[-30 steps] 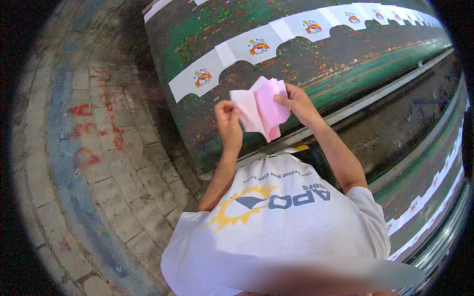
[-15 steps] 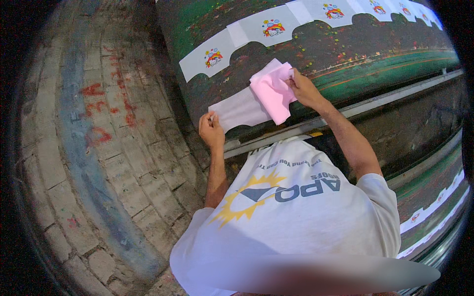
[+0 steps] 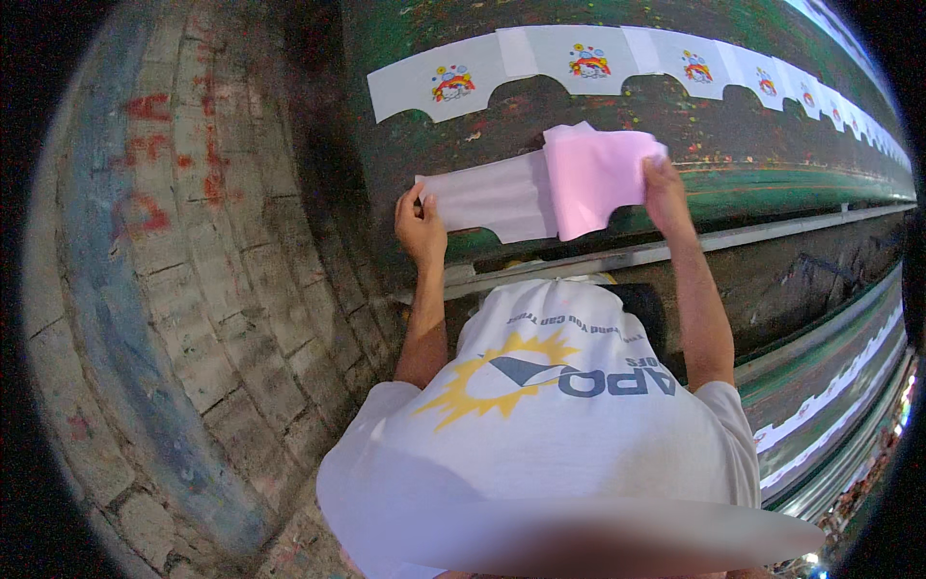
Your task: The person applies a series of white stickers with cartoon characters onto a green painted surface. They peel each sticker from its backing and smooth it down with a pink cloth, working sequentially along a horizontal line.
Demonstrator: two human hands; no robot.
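A white cut fabric piece (image 3: 487,198) is stretched along the near edge of the long green table. My left hand (image 3: 422,224) pinches its left corner between thumb and fingers. Over its right part lies a pink fabric piece (image 3: 593,179), partly unfolded, with a curved cut-out on its lower edge. My right hand (image 3: 664,196) grips the pink fabric at its right end, the fingers closed and slightly blurred. Whether that hand also holds the white layer is hidden.
Beyond them runs a row of white cut pieces (image 3: 540,63) with colourful printed pictures, lying on the paint-spotted table (image 3: 463,145). A metal rail (image 3: 772,227) borders the table's near side. Another table with white pieces (image 3: 830,381) stands at right. Brick paving (image 3: 241,289) lies at left.
My right hand has moved right, drawing the pink fabric flatter and wider over the white piece. My left hand still pinches the left corner. The view has shifted.
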